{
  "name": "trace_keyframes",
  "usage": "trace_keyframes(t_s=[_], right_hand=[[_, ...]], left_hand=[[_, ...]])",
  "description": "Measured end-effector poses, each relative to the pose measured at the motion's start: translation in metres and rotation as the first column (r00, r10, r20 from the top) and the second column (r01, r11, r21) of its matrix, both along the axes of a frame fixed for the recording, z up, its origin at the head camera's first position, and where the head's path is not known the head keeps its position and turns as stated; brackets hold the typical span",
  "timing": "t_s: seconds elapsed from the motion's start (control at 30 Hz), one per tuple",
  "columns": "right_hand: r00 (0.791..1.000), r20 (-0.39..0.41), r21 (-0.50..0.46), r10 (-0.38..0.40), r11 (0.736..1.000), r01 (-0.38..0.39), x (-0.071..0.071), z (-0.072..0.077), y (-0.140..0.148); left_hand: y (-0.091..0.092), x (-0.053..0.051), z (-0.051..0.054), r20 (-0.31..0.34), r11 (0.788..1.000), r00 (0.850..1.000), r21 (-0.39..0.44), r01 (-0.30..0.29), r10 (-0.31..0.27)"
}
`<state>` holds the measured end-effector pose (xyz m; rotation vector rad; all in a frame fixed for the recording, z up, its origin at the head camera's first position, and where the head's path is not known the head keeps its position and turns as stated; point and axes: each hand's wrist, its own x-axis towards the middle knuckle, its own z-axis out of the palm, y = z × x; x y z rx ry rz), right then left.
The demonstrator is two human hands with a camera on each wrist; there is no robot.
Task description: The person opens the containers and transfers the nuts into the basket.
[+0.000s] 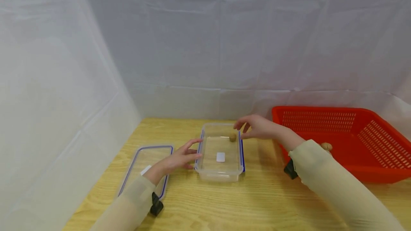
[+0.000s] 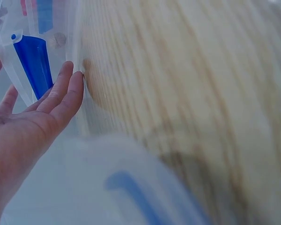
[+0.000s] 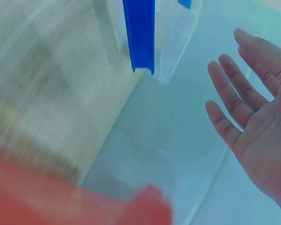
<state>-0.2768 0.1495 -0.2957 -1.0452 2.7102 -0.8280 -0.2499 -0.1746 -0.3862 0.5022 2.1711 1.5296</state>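
Note:
A clear plastic food container [image 1: 221,168] with blue side latches stands on the wooden table, its top uncovered. One small round brown thing, like a walnut [image 1: 232,137], lies in its far right corner. My left hand [image 1: 181,159] is at the container's left side with fingers spread, near a blue latch [image 2: 35,65] in the left wrist view. Above the far right rim hovers my right hand [image 1: 257,127]; its fingers [image 3: 229,89] are loosely extended and hold nothing. A matching clear lid [image 1: 131,168] with a blue seal lies to the left, partly under my left forearm.
On the right stands a red plastic basket [image 1: 379,174] with slotted walls. Brown walnut-like pieces [image 1: 326,147] show inside it, partly hidden by my right sleeve. White sheeting [image 1: 205,63] hangs behind the table [image 1: 205,206] and along its left.

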Motion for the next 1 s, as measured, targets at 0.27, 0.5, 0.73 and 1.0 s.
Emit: trace_keyframes(t_s=[0.27,0.5,0.73,1.0], right_hand=[[1.0,0.025,0.007,0.008,1.0,-0.008,-0.008,-0.004,-0.032],[1.0,-0.013,0.046,0.002,0.999,-0.001,-0.018,-0.011,-0.048],[1.0,-0.005,0.068,-0.013,0.998,0.013,-0.029,-0.031,-0.042],[0.999,-0.02,0.084,-0.031,0.996,0.032,-0.035,-0.043,-0.031]], left_hand=[[-0.005,0.001,-0.001,-0.003,1.0,1.0,-0.002,-0.008,0.008],[-0.005,0.001,-0.003,0.017,1.0,1.0,0.014,-0.021,0.021],[0.0,0.001,-0.005,0.001,1.0,1.0,0.017,-0.002,0.002],[0.005,0.005,-0.001,0.009,1.0,1.0,0.003,-0.018,0.018]])
